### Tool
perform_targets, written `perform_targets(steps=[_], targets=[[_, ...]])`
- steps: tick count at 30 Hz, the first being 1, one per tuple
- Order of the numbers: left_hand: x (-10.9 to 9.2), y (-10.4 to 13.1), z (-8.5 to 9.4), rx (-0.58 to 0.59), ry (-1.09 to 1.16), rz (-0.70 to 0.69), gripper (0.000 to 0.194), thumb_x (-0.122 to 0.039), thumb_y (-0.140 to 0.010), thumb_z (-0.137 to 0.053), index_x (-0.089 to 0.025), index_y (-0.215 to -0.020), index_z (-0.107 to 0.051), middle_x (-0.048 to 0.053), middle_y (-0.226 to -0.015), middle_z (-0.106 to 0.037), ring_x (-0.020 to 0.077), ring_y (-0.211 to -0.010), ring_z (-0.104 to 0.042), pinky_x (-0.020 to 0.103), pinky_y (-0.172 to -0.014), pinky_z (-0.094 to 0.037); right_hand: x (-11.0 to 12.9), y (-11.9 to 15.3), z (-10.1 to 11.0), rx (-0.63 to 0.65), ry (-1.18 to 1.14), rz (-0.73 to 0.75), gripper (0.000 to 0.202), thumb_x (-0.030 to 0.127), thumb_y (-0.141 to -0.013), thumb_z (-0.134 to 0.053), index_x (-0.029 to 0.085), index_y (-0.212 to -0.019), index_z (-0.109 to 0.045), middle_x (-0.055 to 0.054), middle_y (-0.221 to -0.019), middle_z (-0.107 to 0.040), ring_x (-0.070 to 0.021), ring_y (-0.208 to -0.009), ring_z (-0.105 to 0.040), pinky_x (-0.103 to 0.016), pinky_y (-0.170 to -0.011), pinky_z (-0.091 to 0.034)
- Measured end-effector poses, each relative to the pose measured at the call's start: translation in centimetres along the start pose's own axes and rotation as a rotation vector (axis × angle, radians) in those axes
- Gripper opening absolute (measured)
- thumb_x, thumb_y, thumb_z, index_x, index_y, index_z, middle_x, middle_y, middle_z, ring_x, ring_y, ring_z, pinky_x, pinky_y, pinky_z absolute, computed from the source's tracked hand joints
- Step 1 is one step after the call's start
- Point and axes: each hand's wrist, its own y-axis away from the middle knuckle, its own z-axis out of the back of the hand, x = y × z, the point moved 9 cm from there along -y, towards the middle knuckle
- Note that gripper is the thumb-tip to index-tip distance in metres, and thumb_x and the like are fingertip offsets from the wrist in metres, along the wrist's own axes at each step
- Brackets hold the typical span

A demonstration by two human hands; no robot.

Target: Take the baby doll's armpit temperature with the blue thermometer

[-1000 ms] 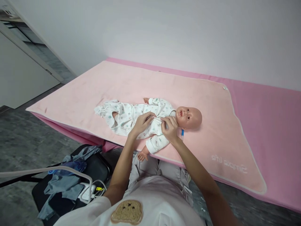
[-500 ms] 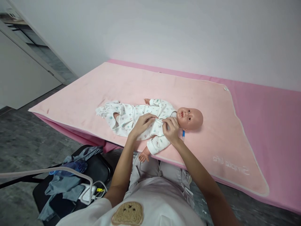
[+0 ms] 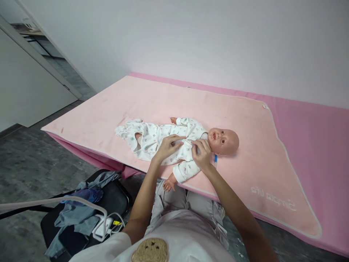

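Observation:
A baby doll [image 3: 224, 141] lies on its back, its head to the right, dressed in a white patterned baby outfit [image 3: 149, 135]. My left hand [image 3: 168, 146] pinches the front edge of the outfit at the doll's chest. Close by, nearer the neck, my right hand [image 3: 201, 151] grips the same edge with bent fingers. Between both hands the fabric is lifted into a small fold; any fastener there is too small to make out. One doll hand [image 3: 169, 183] hangs past the table's near edge. A small blue tag [image 3: 215, 158] shows beside the doll's shoulder.
Under the doll is a light pink mat [image 3: 261, 153] with lettering, over a darker pink cover [image 3: 313, 145]. At the lower left, a black chair [image 3: 120, 196] holds blue-grey clothes [image 3: 79, 214] and a white device with a cable [image 3: 102, 226]. A wall stands behind.
The view has shifted slightly, so everything sits a little lower and to the right. Both hands stay on the outfit's front edge, with the fabric between them a bit more bunched.

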Motion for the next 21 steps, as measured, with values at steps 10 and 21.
perform_targets(steps=[10, 21], targets=[[-0.9, 0.4, 0.0, -0.094, -0.063, -0.079, 0.028, -0.033, -0.088, -0.049, -0.022, -0.108, -0.065, 0.005, -0.097, -0.063, 0.0162, -0.086, -0.060, 0.028, -0.075, -0.048, 0.4, 0.1, 0.0, 0.007, -0.005, 0.037, 0.018, 0.007, -0.075, -0.048, 0.020, -0.078, -0.059, -0.004, -0.075, -0.061, -0.0174, -0.074, -0.056, -0.033, -0.069, -0.046], [-1.3, 1.1, 0.0, -0.167, -0.074, -0.101, 0.020, -0.025, -0.089, -0.047, -0.020, -0.098, -0.064, 0.006, -0.099, -0.062, 0.0163, -0.093, -0.059, 0.030, -0.084, -0.047, 0.5, 0.1, 0.0, 0.007, -0.021, 0.033, 0.018, 0.007, -0.076, -0.047, 0.020, -0.078, -0.059, -0.004, -0.074, -0.060, -0.0173, -0.073, -0.055, -0.033, -0.068, -0.045]])
